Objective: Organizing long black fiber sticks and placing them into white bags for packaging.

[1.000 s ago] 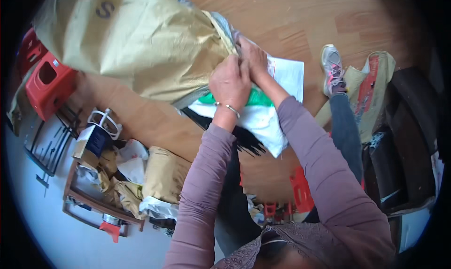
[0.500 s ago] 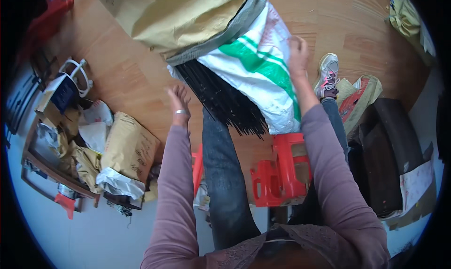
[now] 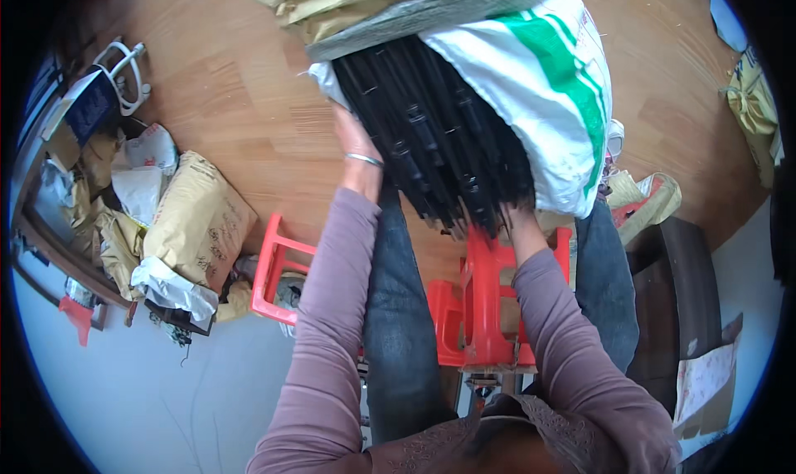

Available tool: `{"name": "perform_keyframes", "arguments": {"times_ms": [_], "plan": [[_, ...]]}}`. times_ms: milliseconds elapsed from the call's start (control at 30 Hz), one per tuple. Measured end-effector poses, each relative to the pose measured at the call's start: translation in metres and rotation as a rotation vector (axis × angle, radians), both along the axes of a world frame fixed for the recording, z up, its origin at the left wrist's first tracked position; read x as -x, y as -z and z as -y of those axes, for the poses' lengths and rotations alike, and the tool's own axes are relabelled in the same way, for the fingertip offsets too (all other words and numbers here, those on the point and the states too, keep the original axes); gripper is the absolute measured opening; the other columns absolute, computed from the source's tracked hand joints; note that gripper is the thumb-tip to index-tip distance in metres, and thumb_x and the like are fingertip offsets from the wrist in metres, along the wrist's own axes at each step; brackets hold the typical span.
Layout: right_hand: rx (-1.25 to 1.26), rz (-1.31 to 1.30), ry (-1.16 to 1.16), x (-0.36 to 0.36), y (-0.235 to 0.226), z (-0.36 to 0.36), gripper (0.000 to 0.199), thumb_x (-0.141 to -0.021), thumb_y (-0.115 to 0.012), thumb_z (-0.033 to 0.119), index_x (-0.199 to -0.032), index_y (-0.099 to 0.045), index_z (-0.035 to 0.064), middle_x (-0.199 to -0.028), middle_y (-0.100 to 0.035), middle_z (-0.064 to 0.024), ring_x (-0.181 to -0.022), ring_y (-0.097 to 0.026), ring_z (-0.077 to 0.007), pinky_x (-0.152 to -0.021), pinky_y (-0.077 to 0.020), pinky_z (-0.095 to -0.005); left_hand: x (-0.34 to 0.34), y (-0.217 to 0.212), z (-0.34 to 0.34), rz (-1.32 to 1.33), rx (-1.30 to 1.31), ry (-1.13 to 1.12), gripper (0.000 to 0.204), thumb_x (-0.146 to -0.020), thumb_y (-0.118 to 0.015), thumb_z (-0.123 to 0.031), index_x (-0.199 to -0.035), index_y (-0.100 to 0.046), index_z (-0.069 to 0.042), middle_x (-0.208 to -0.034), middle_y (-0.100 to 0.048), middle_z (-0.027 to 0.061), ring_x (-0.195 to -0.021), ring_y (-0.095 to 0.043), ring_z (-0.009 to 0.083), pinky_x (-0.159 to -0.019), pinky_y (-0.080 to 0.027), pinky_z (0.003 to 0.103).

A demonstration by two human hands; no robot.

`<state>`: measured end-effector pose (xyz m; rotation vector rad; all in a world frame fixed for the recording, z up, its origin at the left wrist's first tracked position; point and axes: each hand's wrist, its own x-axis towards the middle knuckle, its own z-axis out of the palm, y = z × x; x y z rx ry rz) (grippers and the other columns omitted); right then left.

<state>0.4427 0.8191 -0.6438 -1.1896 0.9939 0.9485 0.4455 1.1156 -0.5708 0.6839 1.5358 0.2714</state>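
A thick bundle of thin black rods (image 3: 431,134) sticks out of the mouth of a sack, its near ends toward me. The sack has a white woven layer with a green stripe (image 3: 539,101), and a tan layer (image 3: 365,6) with a grey edge lies over it. My left hand (image 3: 356,138) presses round the left side of the bundle, a bracelet at the wrist; its fingers are hidden behind the rods. Under the near right ends of the rods is my right hand (image 3: 520,224), gripping them from below, with most of its fingers covered.
Red plastic stools (image 3: 485,300) stand between and beside my legs, another red stool (image 3: 278,263) at left. A stuffed tan sack (image 3: 199,225) and loose bags lie at left by a white-framed object (image 3: 124,76). Dark furniture (image 3: 692,283) stands at right, near a folded sack (image 3: 651,196).
My left hand has moved from open air onto the bundle. My right hand has gone from the sack's right side to beneath the rod ends. Sack and rods have shifted right, showing more rods.
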Motion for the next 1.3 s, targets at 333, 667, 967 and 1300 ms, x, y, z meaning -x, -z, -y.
{"name": "perform_keyframes", "arguments": {"times_ms": [333, 667, 967, 1300], "plan": [[-0.030, 0.123, -0.127, -0.029, 0.043, 0.150, 0.036, -0.089, -0.039, 0.028, -0.114, -0.048, 0.0029, -0.107, -0.053, -0.0086, -0.098, -0.051, -0.0182, -0.083, -0.0431, -0.0290, -0.160, -0.130, 0.080, 0.039, -0.351, 0.618, 0.040, -0.085, -0.050, -0.038, -0.094, -0.053, 0.001, -0.081, -0.058, 0.0155, -0.076, -0.054, 0.0245, -0.072, -0.041, 0.032], [-0.025, 0.293, -0.188, 0.000, 0.050, 0.077, 0.035, -0.089, -0.039, 0.027, -0.115, -0.048, 0.0049, -0.107, -0.054, -0.0085, -0.099, -0.052, -0.0190, -0.083, -0.0435, -0.0302, -0.187, -0.063, 0.067, -0.085, -0.904, 0.825, 0.040, -0.078, -0.060, -0.034, -0.091, -0.048, 0.002, -0.080, -0.054, 0.0233, -0.076, -0.054, 0.0359, -0.066, -0.042, 0.040], [0.145, -0.176, 0.595, -0.033, -0.008, 0.091, 0.026, -0.087, -0.042, 0.029, -0.102, -0.053, 0.0112, -0.094, -0.059, -0.0051, -0.087, -0.058, -0.0202, -0.070, -0.0481, -0.0319, -0.151, 0.028, -0.084, 0.049, -0.551, 0.574, 0.039, -0.088, -0.044, -0.031, -0.117, -0.040, -0.005, -0.105, -0.052, 0.0099, -0.090, -0.050, 0.0175, -0.065, -0.042, 0.025], [0.807, 0.693, 0.279, -0.265, -0.026, 0.125, 0.031, -0.085, -0.044, 0.029, -0.095, -0.058, 0.0026, -0.087, -0.058, -0.0051, -0.074, -0.054, -0.0138, -0.065, -0.0426, -0.0232, -0.184, 0.108, -0.105, 0.679, -0.037, 0.391, 0.041, -0.079, -0.041, -0.010, -0.120, -0.040, -0.003, -0.116, -0.050, 0.0087, -0.103, -0.050, 0.0223, -0.093, -0.037, 0.036]]}}
